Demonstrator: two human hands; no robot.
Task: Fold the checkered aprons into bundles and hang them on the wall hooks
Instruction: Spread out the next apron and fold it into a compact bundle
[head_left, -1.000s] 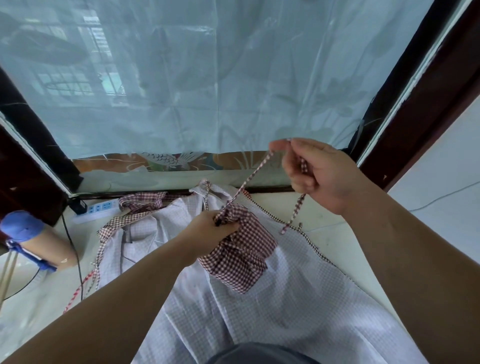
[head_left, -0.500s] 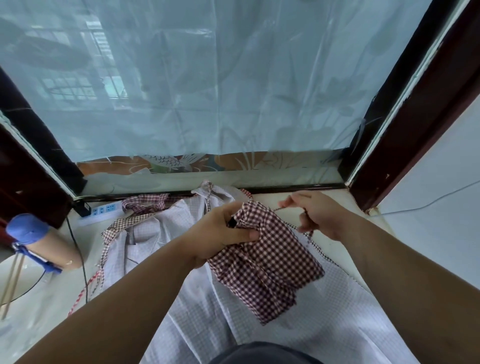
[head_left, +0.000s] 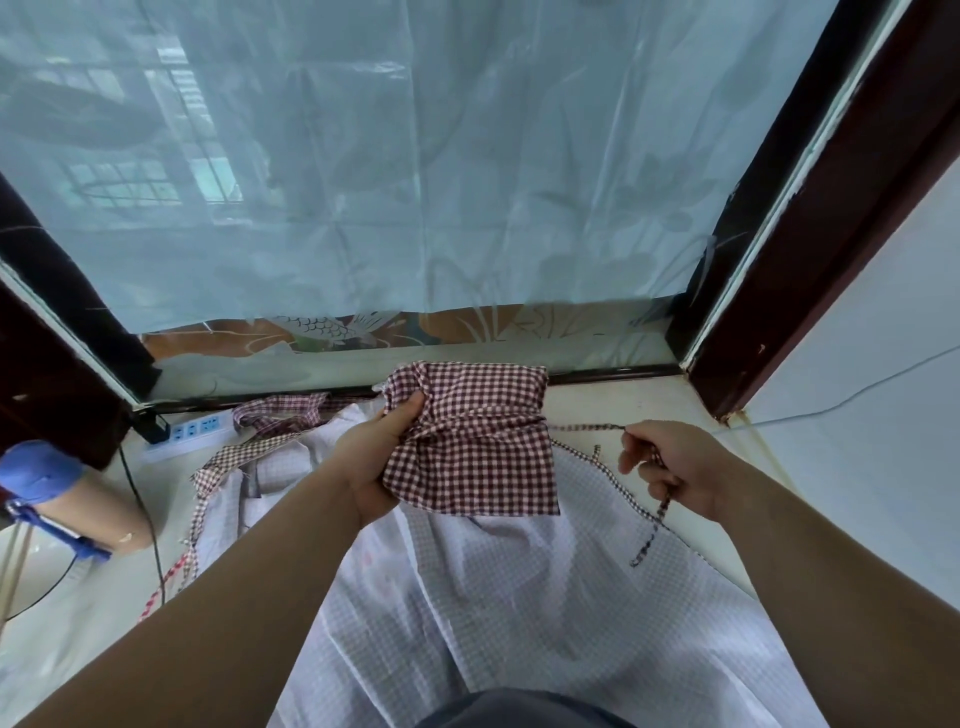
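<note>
- The bundle (head_left: 483, 447) is a folded apron in a dark-red check. It is held in the air at the centre of the view, above a pale apron and in front of the lower edge of a hanging sheet.
- The left hand (head_left: 376, 457) grips the bundle at its left edge. The thumb lies across the near face of the cloth. The other fingers are curled behind it and are mostly hidden.
- The strap (head_left: 584, 427) is a thin checkered tie. It runs taut and roughly level from the right side of the bundle to the right hand.
- The right hand (head_left: 675, 467) is held to the right of the bundle and apart from it. Thumb and forefinger pinch the strap, and the remaining fingers are curled round it. The loose tail hangs from the underside of the hand and ends over the pale apron.
- The pale apron (head_left: 519, 597) is a light checkered cloth spread on the floor (head_left: 623, 400) below both arms. It has dark checkered trim along its right edge, and checkered bands lie bunched at its far left corner.
- The sheet (head_left: 415, 182) is translucent blue and hangs across the opening behind the bundle.
- The frame (head_left: 831, 234) is dark wood and stands to the right of the sheet. A white wall (head_left: 893, 322) adjoins it.
- The power strip (head_left: 189, 431) is white and lies on the floor at the far left. A black cable (head_left: 140, 499) runs near it.
- The tube (head_left: 52, 493) is tan with a blue cap and lies at the left edge.
</note>
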